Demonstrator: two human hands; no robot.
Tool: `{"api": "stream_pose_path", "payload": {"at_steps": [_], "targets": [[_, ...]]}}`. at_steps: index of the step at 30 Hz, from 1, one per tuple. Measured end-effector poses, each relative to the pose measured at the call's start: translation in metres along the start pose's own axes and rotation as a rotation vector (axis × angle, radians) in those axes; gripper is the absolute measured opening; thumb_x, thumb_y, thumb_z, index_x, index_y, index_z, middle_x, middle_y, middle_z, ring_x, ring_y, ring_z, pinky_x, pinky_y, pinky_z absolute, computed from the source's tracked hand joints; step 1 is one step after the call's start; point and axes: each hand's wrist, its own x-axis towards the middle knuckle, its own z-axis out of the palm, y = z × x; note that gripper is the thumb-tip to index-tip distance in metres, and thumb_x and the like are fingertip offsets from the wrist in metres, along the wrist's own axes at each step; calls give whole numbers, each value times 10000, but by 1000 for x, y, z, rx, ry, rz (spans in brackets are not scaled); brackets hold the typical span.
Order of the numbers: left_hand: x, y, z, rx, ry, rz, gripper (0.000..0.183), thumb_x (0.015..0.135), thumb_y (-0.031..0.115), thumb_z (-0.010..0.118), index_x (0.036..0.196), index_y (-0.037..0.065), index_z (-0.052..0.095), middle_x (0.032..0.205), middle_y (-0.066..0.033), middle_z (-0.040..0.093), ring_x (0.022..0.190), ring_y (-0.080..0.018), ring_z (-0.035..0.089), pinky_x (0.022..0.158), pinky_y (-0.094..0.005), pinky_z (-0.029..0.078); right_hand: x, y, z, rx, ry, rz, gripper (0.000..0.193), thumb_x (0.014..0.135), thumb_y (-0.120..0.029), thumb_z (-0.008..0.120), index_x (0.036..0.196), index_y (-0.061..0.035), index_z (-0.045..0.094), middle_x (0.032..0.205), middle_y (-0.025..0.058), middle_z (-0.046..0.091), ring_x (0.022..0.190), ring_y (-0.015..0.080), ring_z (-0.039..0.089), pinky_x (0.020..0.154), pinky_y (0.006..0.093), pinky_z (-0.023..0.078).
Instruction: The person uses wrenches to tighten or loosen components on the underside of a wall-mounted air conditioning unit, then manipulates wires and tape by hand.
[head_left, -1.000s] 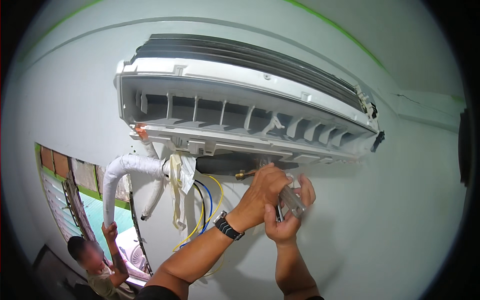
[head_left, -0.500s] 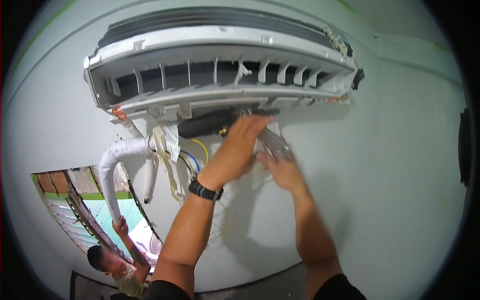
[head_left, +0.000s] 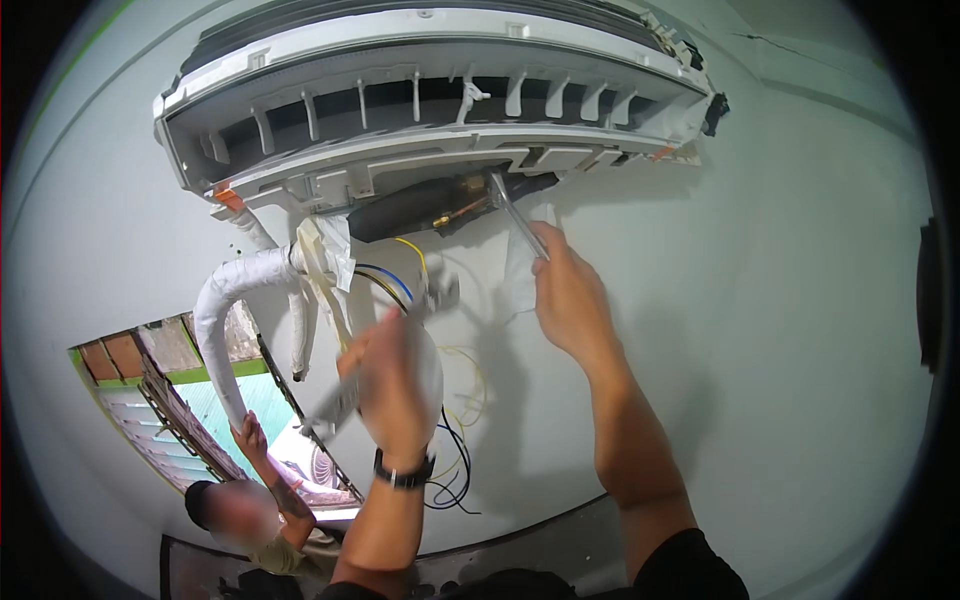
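My left hand (head_left: 392, 390), smeared by motion, grips a grey adjustable wrench (head_left: 436, 296) below the wall air conditioner, apart from the pipes. In my right hand (head_left: 572, 300) is a slim silver wrench (head_left: 514, 214). Its upper end meets the pipe joint (head_left: 476, 188) under the unit; how the jaws sit on it is too small to tell. Left of the joint runs a pipe in black foam insulation (head_left: 402, 208). Just below it, a thin copper pipe (head_left: 462, 213) ends in a brass fitting. Fingers of both hands are wrapped round the tools.
The uncovered air conditioner (head_left: 440, 142) spans the wall above. A white-wrapped pipe bundle (head_left: 232, 285) bends down at the left, where a co-worker's hand (head_left: 249, 437) holds it by the window opening. Loose blue, yellow and black wires (head_left: 388, 273) hang beside my left hand.
My left hand has come down and left from the joint, and the adjustable wrench now shows in it. My right hand has risen slightly on its wrench. The view has shifted a little.
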Motion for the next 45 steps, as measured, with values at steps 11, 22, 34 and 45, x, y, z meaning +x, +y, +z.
{"api": "stream_pose_path", "payload": {"at_steps": [11, 22, 34, 45], "targets": [[-140, 118, -168, 196, 80, -694, 126, 956, 50, 623, 990, 65, 503, 990, -65, 545, 1051, -263, 590, 1038, -508, 443, 34, 30, -20, -142, -36, -110, 278, 897, -77, 503, 1166, -93, 572, 805, 183, 680, 791, 411, 659, 720, 523, 497], [-194, 178, -263, 556, 319, -833, 81, 980, 65, 626, 991, 54, 546, 1018, -63, 628, 960, -140, 602, 914, -337, 515, 45, 31, -15, -263, -90, 77, 237, 1000, -331, 569, 1072, -106, 582, 729, 192, 648, 709, 442, 620, 650, 505, 456], [-193, 207, -326, 877, 174, -620, 70, 1001, 0, 586, 1051, 45, 564, 1060, -62, 625, 1130, -227, 636, 978, -352, 483, 68, 48, -16, -224, -205, 5, 300, 1041, -363, 514, 1074, -77, 595, 738, 168, 667, 627, 389, 606, 658, 460, 486], [-244, 174, -416, 1289, 22, -535, 392, 1055, 335, 542, 1167, -12, 686, 1092, -128, 740, 995, -194, 674, 857, -336, 526, -12, 53, -13, 342, -545, 406, 258, 999, -244, 537, 854, -50, 627, 598, 1, 508, 578, 111, 524, 561, 330, 462]]}}
